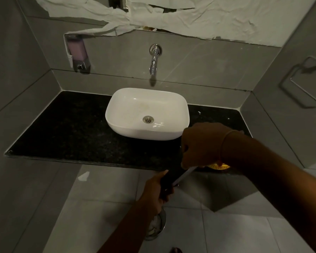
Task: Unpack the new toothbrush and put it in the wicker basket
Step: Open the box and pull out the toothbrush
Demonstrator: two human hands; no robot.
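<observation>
You are in the unpacking step. Both hands hold the long, dark toothbrush package (179,177) with its pale edge, in the air just in front of the black speckled stone counter (71,128). Your left hand (156,190) is closed around the lower end, and your right hand (202,145) is closed around the upper end. The package looks not yet open, but the light is poor and I cannot tell for sure. The toothbrush itself is not visible.

Under your right wrist, on the counter, shows a small yellow woven part, probably the wicker basket (219,166); most of it is hidden. The white ceramic basin (128,128) stands near, to the left.

The next move, in my judgement, needs 2 firm grips pulling apart to tear the package, then 1 short move to the basket.
</observation>
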